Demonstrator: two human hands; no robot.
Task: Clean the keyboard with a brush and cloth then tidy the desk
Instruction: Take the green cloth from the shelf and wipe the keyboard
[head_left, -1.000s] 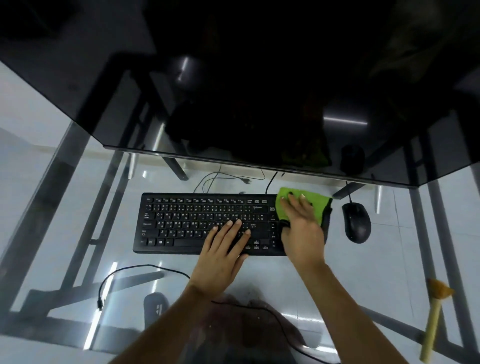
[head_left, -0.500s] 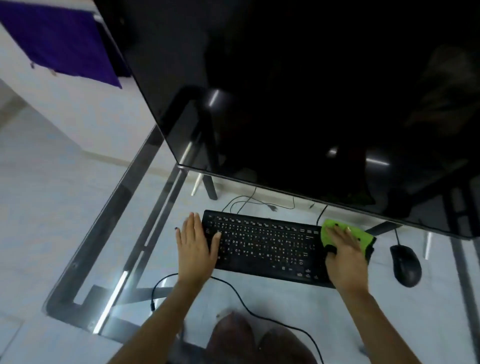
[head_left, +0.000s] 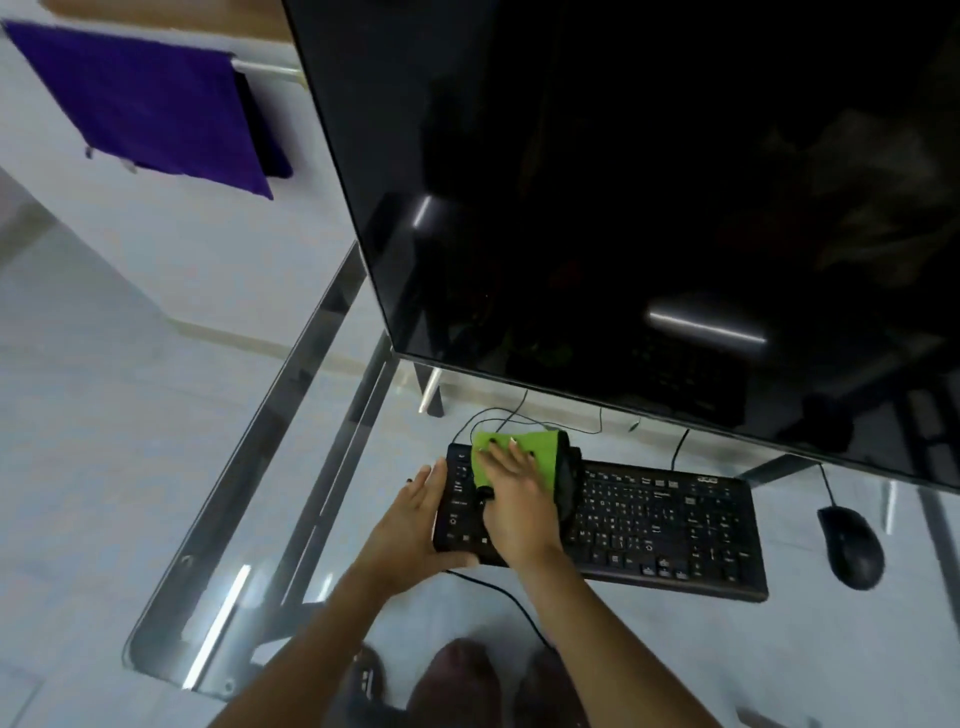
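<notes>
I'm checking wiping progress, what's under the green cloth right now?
The green cloth lies on the black keyboard's left end, pressed flat by the right hand. The keys beneath cloth and hand are hidden. The left hand steadies the keyboard's left edge.

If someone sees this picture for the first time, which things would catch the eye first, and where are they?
The bright green cloth stands out most: the right hand presses it flat on the left end of the black keyboard, while the left hand steadies that end's edge. Above them a large dark monitor fills the upper right. A purple cloth hangs at the upper left.
</notes>
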